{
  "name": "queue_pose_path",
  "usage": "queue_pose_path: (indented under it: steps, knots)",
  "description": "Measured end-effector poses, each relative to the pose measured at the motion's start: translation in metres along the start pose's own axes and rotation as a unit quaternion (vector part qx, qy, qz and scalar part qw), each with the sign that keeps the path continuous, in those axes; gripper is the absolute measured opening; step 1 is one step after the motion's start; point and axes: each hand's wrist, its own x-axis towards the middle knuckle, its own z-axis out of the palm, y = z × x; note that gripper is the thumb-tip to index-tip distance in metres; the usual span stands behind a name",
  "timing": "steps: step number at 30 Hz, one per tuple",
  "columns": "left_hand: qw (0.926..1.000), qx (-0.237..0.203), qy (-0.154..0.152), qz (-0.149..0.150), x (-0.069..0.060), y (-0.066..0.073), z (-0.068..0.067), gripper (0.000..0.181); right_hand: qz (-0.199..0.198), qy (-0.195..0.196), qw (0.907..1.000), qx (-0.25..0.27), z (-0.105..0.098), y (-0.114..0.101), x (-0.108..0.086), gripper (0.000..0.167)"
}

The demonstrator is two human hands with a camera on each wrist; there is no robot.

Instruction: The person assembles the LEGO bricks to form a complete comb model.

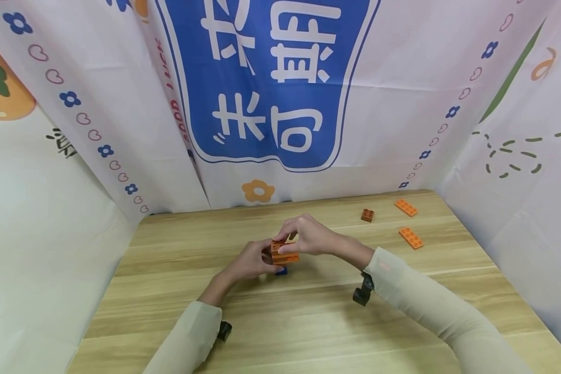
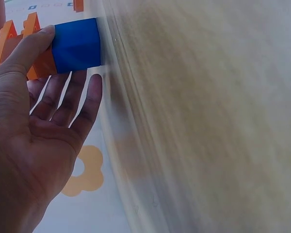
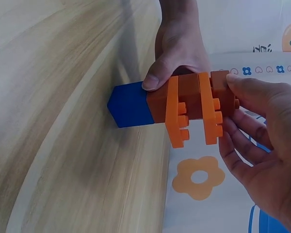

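A stack of bricks stands on the table, with a blue block at its base. Above the blue come brown bricks alternating with two orange plates that jut out to one side. Low on the stack, my left hand grips it, its thumb at the joint of blue and brown. At the top, my right hand pinches the uppermost brown brick between thumb and fingers. In the left wrist view the blue block shows beside the left thumb, the other fingers behind it.
On the table at the back right lie a small brown brick and two orange plates, one behind the other. Printed cloth hangs behind the table and along both sides.
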Motion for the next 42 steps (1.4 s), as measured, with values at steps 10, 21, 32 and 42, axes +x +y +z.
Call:
queue_pose_path:
  steps: [10, 21, 32, 42]
  knots:
    - [0.9999, 0.011, -0.003, -0.01, -0.001, 0.001, -0.001, 0.043, 0.014, 0.004, 0.9995, 0.03, 0.004, 0.002, -0.001, 0.027]
    - [0.9998, 0.015, -0.003, -0.011, 0.0, 0.002, -0.002, 0.048, -0.028, 0.018, 0.9994, -0.011, 0.005, 0.001, -0.004, 0.028]
    - [0.9999, -0.003, -0.013, -0.01, -0.002, 0.003, -0.001, 0.051, -0.035, 0.017, 0.9991, -0.017, -0.005, 0.004, -0.012, 0.033]
    - [0.9997, 0.003, -0.009, -0.021, 0.0, 0.004, -0.002, 0.045, -0.021, 0.018, 0.9991, -0.032, -0.022, 0.013, -0.025, 0.039]
